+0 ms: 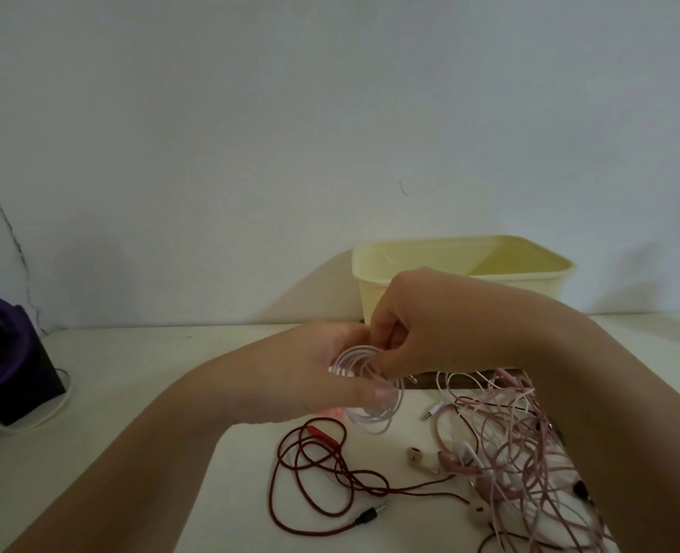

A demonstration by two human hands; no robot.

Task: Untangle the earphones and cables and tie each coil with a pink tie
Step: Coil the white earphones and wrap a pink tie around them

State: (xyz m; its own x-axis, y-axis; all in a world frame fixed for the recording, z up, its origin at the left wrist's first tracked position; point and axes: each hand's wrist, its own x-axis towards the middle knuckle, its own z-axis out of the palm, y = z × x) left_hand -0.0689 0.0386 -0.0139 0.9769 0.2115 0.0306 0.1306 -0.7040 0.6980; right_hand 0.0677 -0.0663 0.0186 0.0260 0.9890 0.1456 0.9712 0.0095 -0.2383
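Our right hand (pixel 414 325) has its fingers (pixel 386 341) curled and pressed together on the top of the white cable coil (pixel 370 389), pinching the loops where they bunch. Our left hand (pixel 314 377) cups the coil from the 9 o'clock side, with the thumb (pixel 366 391) laid across the loops to pin them flat. The coil hangs just above the surface (pixel 130 393), in the middle of our view.

We judge the cable light, thin and springy: the loops will fan open if the pinch slackens, so the hold belongs where all the turns cross, not on a single strand. It looks smooth and likely to slip.

A faint pink-red spot (pixel 332 412) shows under the left hand; whether that is a pink tie we cannot tell. The coil's plug ends are hidden by the hands.

At 6 o'clock from the coil lies the loose dark red cable (pixel 314 472), and at 4 o'clock the pink and white tangle (pixel 521 453), partly covered by our right forearm and cut off by the bottom edge. Behind, at 1 o'clock, stands the yellow tub (pixel 490 289).
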